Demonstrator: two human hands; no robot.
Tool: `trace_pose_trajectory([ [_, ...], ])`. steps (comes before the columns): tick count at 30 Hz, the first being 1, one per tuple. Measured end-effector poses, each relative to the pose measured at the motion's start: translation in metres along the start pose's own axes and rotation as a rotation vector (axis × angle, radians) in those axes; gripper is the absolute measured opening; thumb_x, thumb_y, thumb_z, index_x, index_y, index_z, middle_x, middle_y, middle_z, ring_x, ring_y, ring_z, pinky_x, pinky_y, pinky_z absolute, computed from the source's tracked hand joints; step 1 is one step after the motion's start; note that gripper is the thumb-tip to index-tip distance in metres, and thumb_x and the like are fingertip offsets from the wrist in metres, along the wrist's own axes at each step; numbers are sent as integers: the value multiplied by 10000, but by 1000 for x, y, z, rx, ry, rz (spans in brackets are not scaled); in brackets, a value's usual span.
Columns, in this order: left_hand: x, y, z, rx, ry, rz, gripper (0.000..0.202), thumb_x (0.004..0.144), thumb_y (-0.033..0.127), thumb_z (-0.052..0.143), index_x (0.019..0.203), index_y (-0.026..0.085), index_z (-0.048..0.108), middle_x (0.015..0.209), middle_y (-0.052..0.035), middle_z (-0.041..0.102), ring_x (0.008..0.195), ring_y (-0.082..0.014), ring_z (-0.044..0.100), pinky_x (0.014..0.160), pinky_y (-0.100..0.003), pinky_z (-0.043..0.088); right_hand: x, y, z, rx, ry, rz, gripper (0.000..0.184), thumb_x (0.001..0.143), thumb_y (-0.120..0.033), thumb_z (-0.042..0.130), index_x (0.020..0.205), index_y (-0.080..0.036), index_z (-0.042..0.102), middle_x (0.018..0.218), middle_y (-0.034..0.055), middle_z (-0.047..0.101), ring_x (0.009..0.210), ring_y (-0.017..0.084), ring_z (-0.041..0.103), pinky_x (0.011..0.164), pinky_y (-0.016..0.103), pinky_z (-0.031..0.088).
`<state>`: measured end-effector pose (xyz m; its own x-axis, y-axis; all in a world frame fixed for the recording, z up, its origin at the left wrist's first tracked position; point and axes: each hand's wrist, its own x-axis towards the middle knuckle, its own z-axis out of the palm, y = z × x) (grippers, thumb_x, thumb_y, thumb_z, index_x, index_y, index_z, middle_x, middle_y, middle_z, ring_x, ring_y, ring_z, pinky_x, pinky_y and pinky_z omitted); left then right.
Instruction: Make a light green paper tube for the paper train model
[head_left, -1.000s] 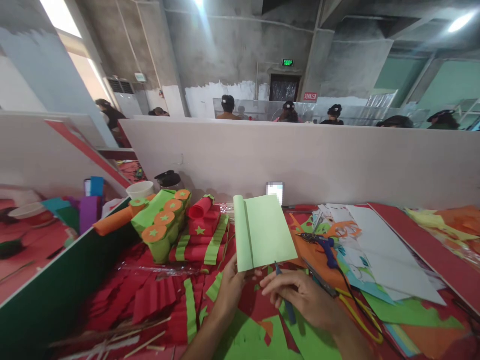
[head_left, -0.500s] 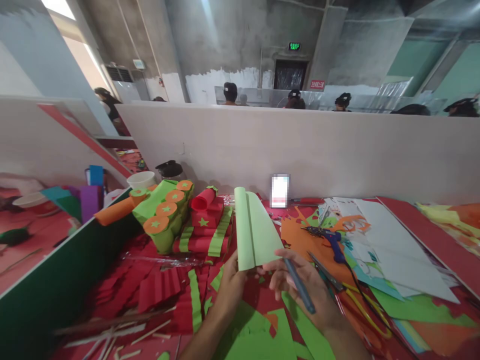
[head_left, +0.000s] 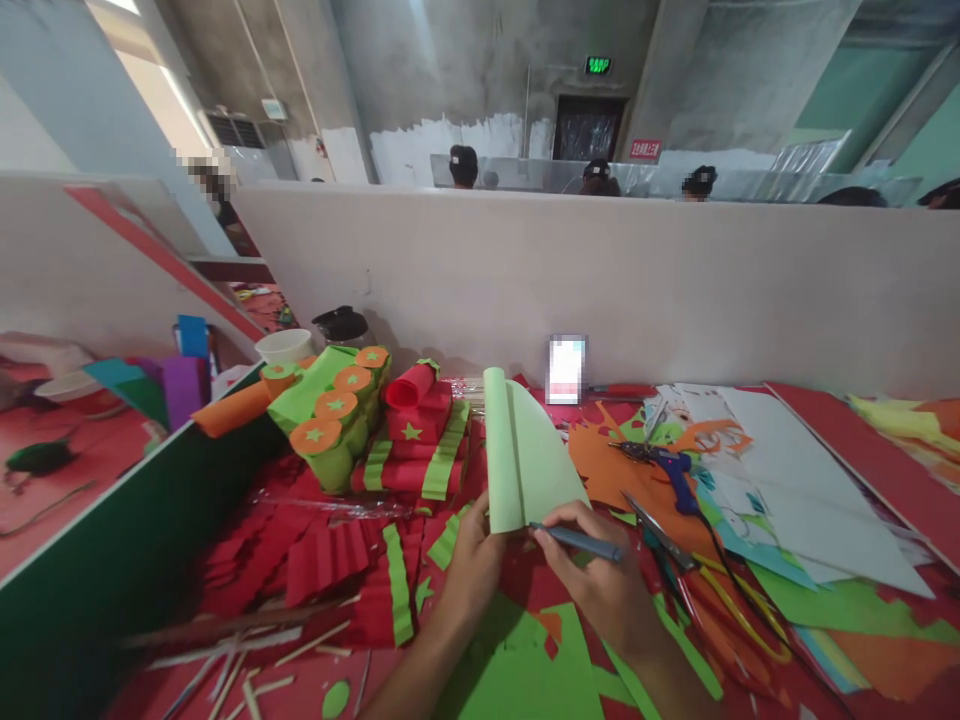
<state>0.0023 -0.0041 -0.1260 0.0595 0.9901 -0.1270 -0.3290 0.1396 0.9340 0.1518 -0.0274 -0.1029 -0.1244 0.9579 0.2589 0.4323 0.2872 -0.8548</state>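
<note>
A pale green paper sheet (head_left: pixel 544 450), its left side rolled into a tube, is held up in front of me. My left hand (head_left: pixel 476 560) grips the lower end of the rolled part, fingers closed around it. In my right hand (head_left: pixel 592 570) a dark grey pen (head_left: pixel 581 543) is pinched, its tip at the sheet's lower edge beside the roll. Under both hands lies brighter green paper (head_left: pixel 517 660) with small orange and red scraps on it.
To the left stand a green and orange paper model (head_left: pixel 330 410) and a red paper model (head_left: pixel 420 420) with green strips. On the right lie a blue glue gun (head_left: pixel 679 480), scissors (head_left: pixel 667 535) and white sheets (head_left: pixel 810 480). A lit phone (head_left: pixel 566 370) leans against the partition (head_left: pixel 480 270).
My right hand has turned the pen from pointing up and away to nearly level, bringing its tip to the paper's lower edge. The fingers have closed around it. The view has shifted slightly.
</note>
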Motion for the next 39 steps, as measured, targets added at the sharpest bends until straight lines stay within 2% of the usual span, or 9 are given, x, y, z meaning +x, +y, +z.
trace_pose_trajectory([
  [4,0,1,-1,34,-5,20,355,615,78,615,954,158,678,858,-44,727,792,-211,673,731,-306,546,-1,1,0,-60,-5,-54,95,882,-237,573,962,-245,624,859,8,691,795,174,650,727,253,494],
  [13,0,2,-2,102,-12,68,272,611,103,602,866,144,688,810,-55,719,737,-202,638,646,-273,518,-4,3,1,-114,-26,-73,142,868,-202,577,987,-265,624,880,1,677,798,177,634,723,263,478],
  [23,2,1,-3,122,0,97,231,646,133,572,844,147,690,782,-50,708,703,-184,614,631,-264,500,-3,3,1,-138,-42,-71,130,856,-202,586,962,-264,631,864,-2,677,787,176,629,712,258,471],
  [27,1,3,-3,105,8,100,233,670,135,563,869,145,685,811,-55,709,747,-194,626,661,-273,507,-6,0,-1,-143,-60,-61,116,851,-196,584,939,-256,631,816,-7,665,734,167,617,676,253,466],
  [39,2,0,-5,111,-5,113,249,674,144,580,901,149,683,842,-51,716,758,-193,626,691,-276,505,-3,7,3,-155,-33,-64,143,873,-239,586,1002,-284,628,903,-11,694,817,175,647,743,258,483],
])
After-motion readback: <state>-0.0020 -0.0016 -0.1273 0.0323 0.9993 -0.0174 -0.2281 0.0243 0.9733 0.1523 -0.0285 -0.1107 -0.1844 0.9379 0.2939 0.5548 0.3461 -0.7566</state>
